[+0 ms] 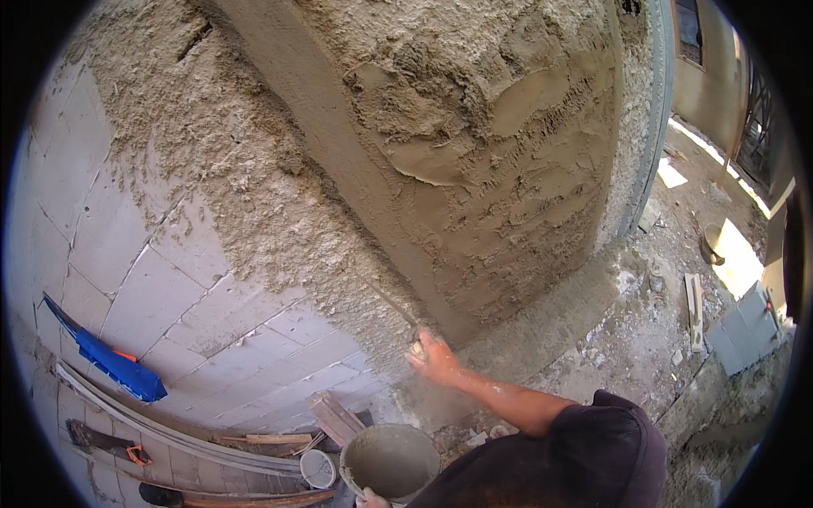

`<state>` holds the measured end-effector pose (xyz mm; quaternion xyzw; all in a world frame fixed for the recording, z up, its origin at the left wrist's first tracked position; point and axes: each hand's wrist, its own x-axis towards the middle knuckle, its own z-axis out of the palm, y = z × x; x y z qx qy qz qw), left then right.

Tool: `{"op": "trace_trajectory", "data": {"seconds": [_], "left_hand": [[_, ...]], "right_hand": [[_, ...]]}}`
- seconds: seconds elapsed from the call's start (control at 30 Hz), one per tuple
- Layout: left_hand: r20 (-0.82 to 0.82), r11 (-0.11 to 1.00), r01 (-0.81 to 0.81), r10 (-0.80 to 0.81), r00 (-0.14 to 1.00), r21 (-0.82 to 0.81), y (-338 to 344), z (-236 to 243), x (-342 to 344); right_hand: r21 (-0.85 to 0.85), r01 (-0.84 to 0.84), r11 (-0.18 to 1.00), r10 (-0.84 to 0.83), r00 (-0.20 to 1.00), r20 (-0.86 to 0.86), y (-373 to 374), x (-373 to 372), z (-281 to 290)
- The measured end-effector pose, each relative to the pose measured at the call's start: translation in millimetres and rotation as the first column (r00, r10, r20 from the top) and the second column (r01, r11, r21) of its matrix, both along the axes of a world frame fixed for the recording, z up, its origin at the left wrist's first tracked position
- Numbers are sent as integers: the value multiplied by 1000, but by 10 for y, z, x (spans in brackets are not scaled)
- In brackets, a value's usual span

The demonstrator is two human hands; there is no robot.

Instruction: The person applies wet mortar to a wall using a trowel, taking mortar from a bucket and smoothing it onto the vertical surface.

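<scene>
My right hand (436, 359) is closed around the pale handle (417, 349) of a trowel. Its blade (395, 306), seen nearly edge-on, lies by the wall at the low end of a smooth mortar band (339, 144). Wet brown mortar (500, 169) covers the wall panel to the right of that band, ridged and uneven. At the bottom edge my left hand (371, 499) grips the rim of a round bucket (347, 461), which has grey mortar inside. Only part of that hand shows.
Bare blocks (169, 288) form the left wall, partly under rough plaster (220, 169). A blue tool (118, 364), a handsaw (106, 440), a small white bucket (318, 468) and boards (334, 416) sit lower left. Rubble (627, 313), a spirit level-like bar (694, 313) and grey blocks (745, 330) lie right.
</scene>
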<state>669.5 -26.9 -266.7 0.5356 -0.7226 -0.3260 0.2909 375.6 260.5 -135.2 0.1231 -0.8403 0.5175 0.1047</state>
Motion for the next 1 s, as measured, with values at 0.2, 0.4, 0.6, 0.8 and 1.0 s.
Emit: {"op": "trace_trajectory", "data": {"seconds": [0.2,0.4,0.6,0.8,1.0], "left_hand": [[-120,987,104,-90,989,124,185,-197,-193],[-85,988,118,-110,990,96,388,-137,-443],[-41,992,96,-93,995,75,601,-98,-606],[-37,995,91,-90,995,46,729,7,-568],[-197,972,174,-142,970,156,950,172,-665]], "right_hand": [[20,263,965,-247,928,-279,1065,-727,1142],[332,472,817,-308,843,-440,2055,-1497,1562],[290,749,596,-530,638,-559,3681,-1990,1860],[-483,265,835,-299,954,6,3658,-2073,1415],[-589,27,808,-9,999,33,2019,-1793,1082]]}}
